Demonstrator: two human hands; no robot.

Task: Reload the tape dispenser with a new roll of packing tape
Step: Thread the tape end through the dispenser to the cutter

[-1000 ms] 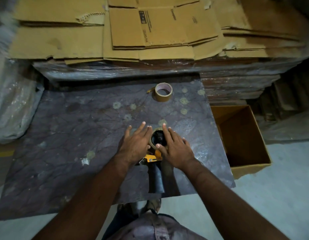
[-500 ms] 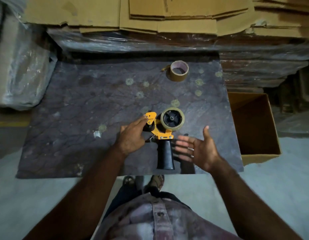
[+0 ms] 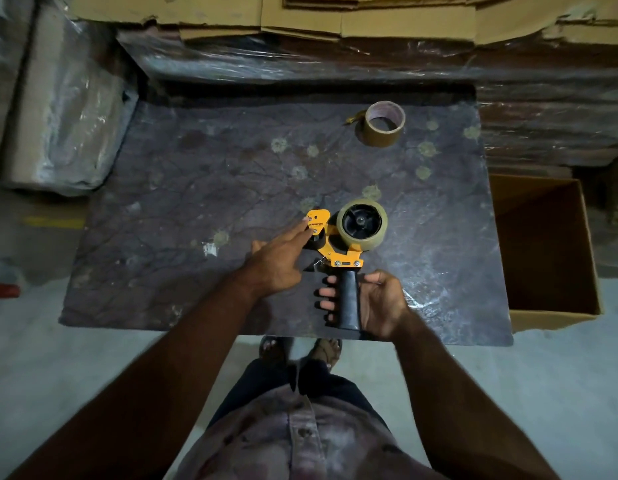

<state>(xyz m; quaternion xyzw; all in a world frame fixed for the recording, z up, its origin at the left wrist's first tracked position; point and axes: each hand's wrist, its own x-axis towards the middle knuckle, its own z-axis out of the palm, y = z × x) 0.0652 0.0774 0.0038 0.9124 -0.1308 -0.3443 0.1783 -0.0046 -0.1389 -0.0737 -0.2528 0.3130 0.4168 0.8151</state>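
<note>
The tape dispenser (image 3: pixel 338 247) has an orange frame, a black handle and a pale roll of packing tape (image 3: pixel 362 223) on its hub; it is near the front of the dark worktop (image 3: pixel 196 188). The right hand (image 3: pixel 376 303) has its grip closed around the handle. The left hand (image 3: pixel 279 261) touches the orange plate with loose, extended fingers. A second roll (image 3: pixel 382 124) stands far back. The blade is too small to see.

packing warehouse: flattened cardboard stacks (image 3: pixel 335 15), shrink-wrapped pallets (image 3: pixel 266 60)
</note>
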